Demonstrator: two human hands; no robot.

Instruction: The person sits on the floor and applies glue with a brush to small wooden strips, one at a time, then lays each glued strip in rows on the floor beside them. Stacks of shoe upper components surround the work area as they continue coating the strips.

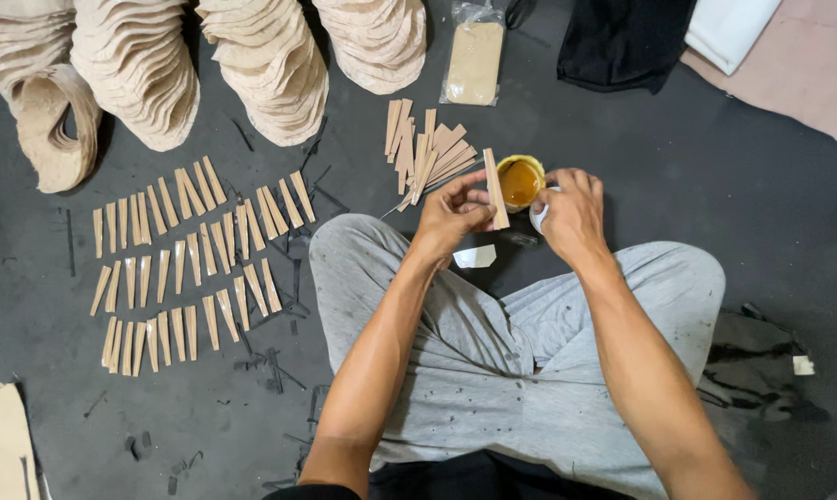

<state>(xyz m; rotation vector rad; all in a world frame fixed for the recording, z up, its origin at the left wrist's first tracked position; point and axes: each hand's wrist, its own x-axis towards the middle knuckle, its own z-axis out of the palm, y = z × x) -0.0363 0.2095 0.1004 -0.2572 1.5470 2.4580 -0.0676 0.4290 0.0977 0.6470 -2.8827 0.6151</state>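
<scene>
The left hand (451, 211) pinches a wooden strip (495, 189) upright beside the glue pot (519, 181). The right hand (571, 211), fingers curled on a small white thing, seems to be gluing it. Next, the strip likely needs laying flat left of the pot, clear of the rows (192, 264).

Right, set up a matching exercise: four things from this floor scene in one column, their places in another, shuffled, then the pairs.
Things:
1. tan strip
2. glue pot
3. rows of strips
4. clear bag

Places:
A. laid out on the floor beside the knee
B. at the top, beyond the loose strip pile
C. held upright in the left hand
D. just above the right hand

Pairs: 1-C, 2-D, 3-A, 4-B
</scene>
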